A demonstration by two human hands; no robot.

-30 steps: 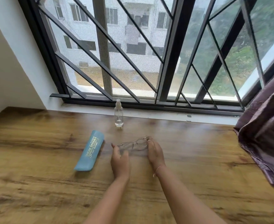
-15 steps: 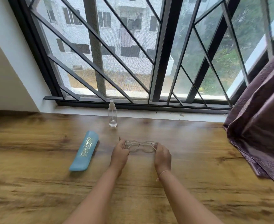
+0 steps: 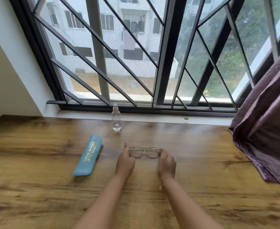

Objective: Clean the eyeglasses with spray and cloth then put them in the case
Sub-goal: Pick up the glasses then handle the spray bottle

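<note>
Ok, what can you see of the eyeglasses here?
The eyeglasses have a thin, pale, metal-looking frame with two roundish clear lenses joined by a slim bridge. The left hand and right hand each pinch one end, holding them level over the wooden table, right of the blue eyeglass case. Whether they touch the table is unclear.

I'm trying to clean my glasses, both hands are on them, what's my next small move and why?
Probably release the right hand and reach for the spray bottle, standing upright just beyond the eyeglasses; the left hand grips their other end.
</note>
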